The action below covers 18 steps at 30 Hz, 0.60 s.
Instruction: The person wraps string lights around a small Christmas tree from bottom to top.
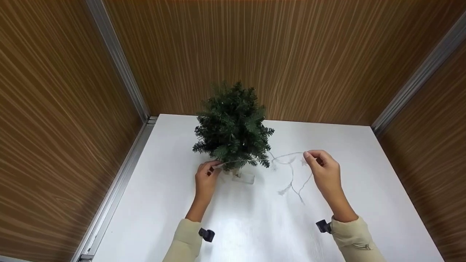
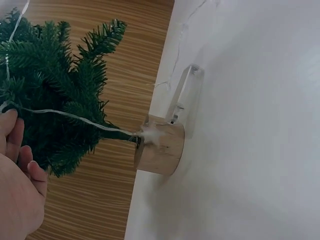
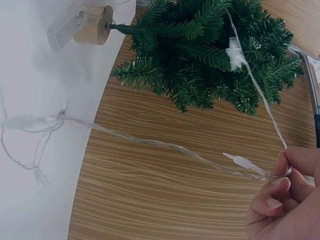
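A small green Christmas tree (image 1: 233,127) stands on a round wooden base (image 2: 167,157). My left hand (image 1: 207,178) is at the tree's lower left, pinching a clear wire of string lights (image 2: 62,114) against the branches. To the tree's right, my right hand (image 1: 326,169) pinches the same wire (image 1: 287,155) between thumb and fingertips, stretched across the front of the lower branches. A white star-shaped light (image 2: 151,134) hangs before the base in the left wrist view. From the right fingers, a loose length (image 3: 150,142) runs down to the table, with small frosted lights (image 3: 243,162) along it.
A clear plastic box (image 1: 244,178) lies against the base on the white table (image 1: 164,211). Wood-grain panels (image 1: 291,62) rise behind and at both sides, with metal rails (image 1: 120,65) at the corners. Loose strands (image 1: 293,183) trail right of the tree.
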Each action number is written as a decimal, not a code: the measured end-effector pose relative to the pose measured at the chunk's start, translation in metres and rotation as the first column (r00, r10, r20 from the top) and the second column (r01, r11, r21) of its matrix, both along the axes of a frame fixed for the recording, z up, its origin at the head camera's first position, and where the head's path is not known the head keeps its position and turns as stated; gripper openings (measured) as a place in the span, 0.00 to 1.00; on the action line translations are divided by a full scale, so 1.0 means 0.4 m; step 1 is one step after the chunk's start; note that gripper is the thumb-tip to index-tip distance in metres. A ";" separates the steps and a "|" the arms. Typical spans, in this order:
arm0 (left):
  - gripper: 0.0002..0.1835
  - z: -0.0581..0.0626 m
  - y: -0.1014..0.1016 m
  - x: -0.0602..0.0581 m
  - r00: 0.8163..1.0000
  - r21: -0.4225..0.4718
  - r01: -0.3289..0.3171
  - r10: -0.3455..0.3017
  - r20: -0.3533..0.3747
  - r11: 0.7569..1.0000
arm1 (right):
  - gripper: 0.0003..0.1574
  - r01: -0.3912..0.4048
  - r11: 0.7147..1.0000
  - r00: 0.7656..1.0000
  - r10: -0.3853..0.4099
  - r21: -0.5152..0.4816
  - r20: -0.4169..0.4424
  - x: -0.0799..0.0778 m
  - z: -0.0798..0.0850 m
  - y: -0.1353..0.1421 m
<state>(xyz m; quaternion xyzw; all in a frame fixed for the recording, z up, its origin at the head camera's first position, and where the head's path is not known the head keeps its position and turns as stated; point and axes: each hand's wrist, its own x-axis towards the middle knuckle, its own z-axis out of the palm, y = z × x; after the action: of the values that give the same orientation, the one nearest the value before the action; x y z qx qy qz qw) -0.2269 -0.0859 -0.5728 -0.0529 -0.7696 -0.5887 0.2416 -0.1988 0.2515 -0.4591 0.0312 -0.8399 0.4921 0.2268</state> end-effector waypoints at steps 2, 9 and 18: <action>0.08 0.001 0.000 0.004 1.000 0.031 -0.003 0.003 0.021 1.000 | 0.12 0.001 1.000 1.000 -0.001 -0.001 0.004 0.000 -0.001 0.000; 0.08 0.023 0.001 0.027 0.995 0.142 -0.016 0.002 0.101 0.990 | 0.11 -0.005 1.000 1.000 0.005 -0.001 0.006 0.001 -0.007 0.001; 0.11 0.089 0.008 0.075 0.996 0.198 0.027 -0.042 0.073 0.980 | 0.12 -0.014 1.000 1.000 0.015 -0.015 0.022 0.004 -0.015 0.000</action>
<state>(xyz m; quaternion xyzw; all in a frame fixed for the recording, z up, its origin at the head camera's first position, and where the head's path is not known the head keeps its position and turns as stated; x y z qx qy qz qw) -0.1968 -0.0826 -0.5372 -0.0193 -0.7153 -0.6676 0.2056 -0.1972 0.2516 -0.4651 0.0301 -0.8383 0.5005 0.2142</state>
